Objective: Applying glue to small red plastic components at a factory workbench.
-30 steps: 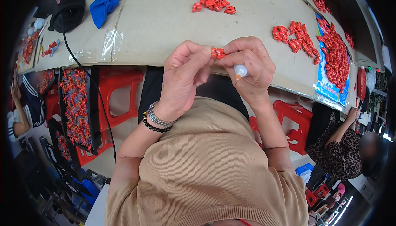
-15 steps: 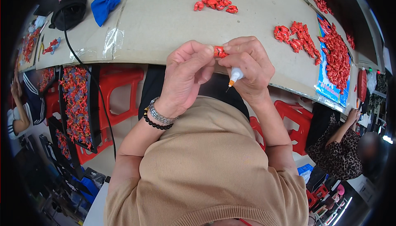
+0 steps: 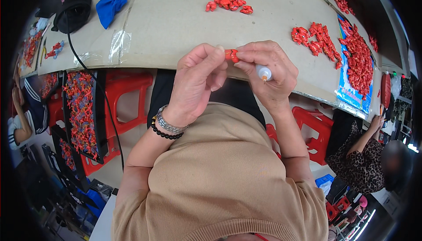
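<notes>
Between my two hands, above the table's near edge, is a small glossy red figure part [image 3: 232, 55] with dark markings. My left hand [image 3: 200, 76], wearing a watch and beaded bracelets at the wrist, pinches its left end between thumb and fingers. My right hand [image 3: 273, 72] has thumb and fingertips at its right end. Tucked in the curled fingers of that same hand is a small white glue bottle [image 3: 263, 72], its orange-brown tip facing down toward me. Most of the bottle is hidden by the fingers.
On the table [image 3: 171, 25] lie a small group of red parts [image 3: 228, 0], more to the right [image 3: 323, 41], and a large heap [image 3: 358, 61] on a blue sheet. A blue cloth [image 3: 112, 6] and black cable [image 3: 81, 61] are left. Red stools [image 3: 127, 96] flank me; other people sit nearby.
The red part has turned between my fingers and shifted slightly left. My right hand has rolled and moved a little right, so the bottle's tip faces me more directly.
</notes>
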{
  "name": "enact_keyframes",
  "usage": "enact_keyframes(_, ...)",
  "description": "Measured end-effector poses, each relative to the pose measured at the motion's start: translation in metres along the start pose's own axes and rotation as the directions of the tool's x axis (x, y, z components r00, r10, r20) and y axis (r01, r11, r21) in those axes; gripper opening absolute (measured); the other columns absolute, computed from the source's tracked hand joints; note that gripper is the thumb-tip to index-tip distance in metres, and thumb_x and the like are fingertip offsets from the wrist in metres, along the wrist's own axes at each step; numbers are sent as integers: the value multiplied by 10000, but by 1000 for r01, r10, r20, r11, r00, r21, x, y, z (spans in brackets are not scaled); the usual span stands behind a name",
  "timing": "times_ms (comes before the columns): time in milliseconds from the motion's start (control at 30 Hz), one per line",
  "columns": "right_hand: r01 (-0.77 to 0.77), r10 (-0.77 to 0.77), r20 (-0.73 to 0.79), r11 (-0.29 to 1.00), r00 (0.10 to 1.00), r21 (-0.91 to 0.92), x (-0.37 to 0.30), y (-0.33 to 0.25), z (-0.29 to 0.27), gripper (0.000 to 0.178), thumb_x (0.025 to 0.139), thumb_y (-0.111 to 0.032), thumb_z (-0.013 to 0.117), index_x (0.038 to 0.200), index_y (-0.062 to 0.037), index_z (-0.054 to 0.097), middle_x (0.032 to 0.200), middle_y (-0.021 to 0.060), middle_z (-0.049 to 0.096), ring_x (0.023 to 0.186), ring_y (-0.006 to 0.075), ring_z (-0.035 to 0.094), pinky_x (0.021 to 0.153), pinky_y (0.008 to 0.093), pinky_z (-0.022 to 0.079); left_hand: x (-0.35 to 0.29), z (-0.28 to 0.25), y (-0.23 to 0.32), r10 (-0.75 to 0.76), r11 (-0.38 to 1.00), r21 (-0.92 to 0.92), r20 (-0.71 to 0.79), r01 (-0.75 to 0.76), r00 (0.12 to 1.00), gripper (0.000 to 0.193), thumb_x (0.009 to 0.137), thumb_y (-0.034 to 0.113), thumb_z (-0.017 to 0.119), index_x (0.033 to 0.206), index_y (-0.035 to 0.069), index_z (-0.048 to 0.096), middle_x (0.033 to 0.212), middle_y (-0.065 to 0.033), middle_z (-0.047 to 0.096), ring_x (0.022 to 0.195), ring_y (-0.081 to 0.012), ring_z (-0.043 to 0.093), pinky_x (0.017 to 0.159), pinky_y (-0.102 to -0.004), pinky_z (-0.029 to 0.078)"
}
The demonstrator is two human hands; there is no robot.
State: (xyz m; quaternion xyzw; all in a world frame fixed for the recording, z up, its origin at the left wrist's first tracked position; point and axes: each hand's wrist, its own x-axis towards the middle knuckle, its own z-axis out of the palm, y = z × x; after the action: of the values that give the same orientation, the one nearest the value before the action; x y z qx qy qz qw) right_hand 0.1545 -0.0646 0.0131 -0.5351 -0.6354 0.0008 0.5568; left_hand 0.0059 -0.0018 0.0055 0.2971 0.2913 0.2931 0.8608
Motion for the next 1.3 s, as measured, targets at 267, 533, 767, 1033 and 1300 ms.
enact_keyframes(267, -250, 252, -54, 968, 966, 38, -2, -3, 0, 207, 654, 59, 762, 821, -19, 668, 765, 82, 663, 697, 180, 646, 604, 269, 519, -2, 4, 0, 196, 938, 283, 35, -198, 980, 169, 909, 148, 639, 1008, 16, 605, 725, -7, 627, 553, -39, 513, 470, -180, 376)
enact_keyframes(533, -592, 611, 23, 756, 791, 279, -11, -1, -1, 139, 665, 66, 751, 769, 4, 684, 728, 47, 638, 666, 103, 605, 586, 235, 483, 3, 0, -9, 442, 614, 665, 157, -426, 883, 102, 908, 91, 616, 926, -7, 639, 653, -7, 632, 543, -25, 529, 494, -182, 418)
enact_keyframes(767, -499, 515, -15, 836, 857, 228, -20, 5, 4, 179, 635, 66, 777, 767, -7, 682, 676, 44, 618, 622, 134, 584, 546, 249, 457, 7, -1, -11, 474, 573, 672, 196, -470, 858, 57, 888, 46, 626, 893, -9, 641, 659, -27, 651, 549, -30, 543, 495, -191, 430)
enact_keyframes(1033, -408, 426, -54, 891, 903, 199, -21, 6, 6, 221, 616, 66, 794, 761, -24, 653, 657, 45, 619, 617, 152, 585, 528, 262, 456, 9, -3, -13, 474, 546, 670, 249, -504, 845, 91, 913, 50, 608, 956, -26, 632, 765, -12, 633, 567, -21, 486, 491, -168, 399)
enact_keyframes(1300, -257, 271, -124, 959, 954, 120, -15, 7, 8, 240, 622, 81, 780, 773, -28, 630, 735, 68, 651, 675, 166, 622, 551, 260, 495, 8, 0, -10, 411, 641, 637, 187, -429, 892, 98, 918, 58, 598, 982, -10, 627, 749, -15, 636, 581, -34, 540, 496, -179, 418)
